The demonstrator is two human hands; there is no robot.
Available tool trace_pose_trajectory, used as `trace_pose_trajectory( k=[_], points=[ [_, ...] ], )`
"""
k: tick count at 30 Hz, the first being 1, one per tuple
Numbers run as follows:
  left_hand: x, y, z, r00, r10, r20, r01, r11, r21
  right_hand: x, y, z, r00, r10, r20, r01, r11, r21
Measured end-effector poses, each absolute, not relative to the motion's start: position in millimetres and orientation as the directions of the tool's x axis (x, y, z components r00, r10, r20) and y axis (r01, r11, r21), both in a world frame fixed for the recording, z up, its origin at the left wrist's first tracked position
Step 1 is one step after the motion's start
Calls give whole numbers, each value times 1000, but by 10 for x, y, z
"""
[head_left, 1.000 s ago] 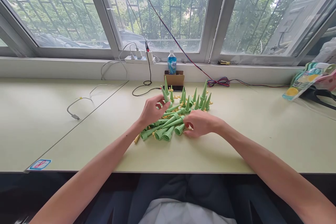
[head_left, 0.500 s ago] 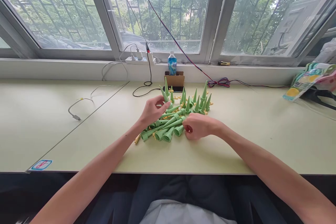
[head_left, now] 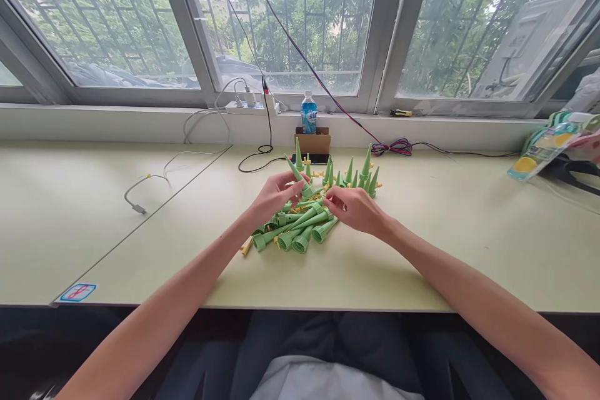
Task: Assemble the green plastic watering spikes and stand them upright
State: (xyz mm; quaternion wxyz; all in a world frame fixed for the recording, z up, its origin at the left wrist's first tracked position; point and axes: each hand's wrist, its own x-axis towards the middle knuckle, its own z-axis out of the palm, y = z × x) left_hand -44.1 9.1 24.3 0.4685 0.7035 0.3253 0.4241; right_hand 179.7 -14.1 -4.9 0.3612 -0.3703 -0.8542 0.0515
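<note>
My left hand (head_left: 280, 195) is closed round a green plastic watering spike (head_left: 296, 170), whose tip points up and to the left. Close to its right, my right hand (head_left: 354, 207) has thumb and fingers pinched together by the lower end of that spike. Whatever lies between those fingertips is too small to make out. Below both hands is a pile of green watering spikes (head_left: 307, 219), lying on their sides with small yellow pieces among them. Behind my right hand several green spikes (head_left: 365, 169) stand upright, some with yellow valves at their sides.
A pale table (head_left: 398, 275) carries the pile. Beyond it are a small cardboard box (head_left: 321, 140), a blue-labelled bottle (head_left: 308, 114) and a coiled cable (head_left: 391, 147). A white cable (head_left: 138, 207) lies at left. Bags (head_left: 546, 144) sit at far right.
My right hand has moved up and away from the near right edge of the pile, over to the spike in my left hand. The left hand stays nearly in place with its spike.
</note>
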Motion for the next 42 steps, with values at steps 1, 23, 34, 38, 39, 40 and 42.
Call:
trace_pose_trajectory(
  k=[1, 23, 34, 38, 39, 40, 42],
  points=[
    [-438, 88, 240, 444, 848, 287, 68, -352, 934, 1776, -136, -72, -445, 653, 613, 583, 730, -356],
    [-434, 56, 220, 550, 800, 238, 115, -355, 928, 1562, -167, -245, -269, 509, 817, 507, 796, -329],
    [-447, 104, 153, 524, 803, 283, 58, -365, 929, 1565, -198, -213, -289, 554, 781, 530, 772, -351],
    [-447, 111, 158, 503, 812, 297, 38, -364, 930, 1567, -200, -210, -299, 552, 778, 534, 773, -344],
    [-447, 108, 163, 503, 812, 297, 33, -362, 932, 1568, -200, -212, -301, 554, 776, 535, 772, -344],
    [-448, 104, 168, 503, 811, 298, 28, -360, 933, 1570, -199, -214, -302, 556, 774, 536, 770, -345],
    [-451, 96, 178, 506, 809, 299, 23, -359, 933, 1572, -197, -222, -301, 561, 771, 538, 768, -348]
  ],
)
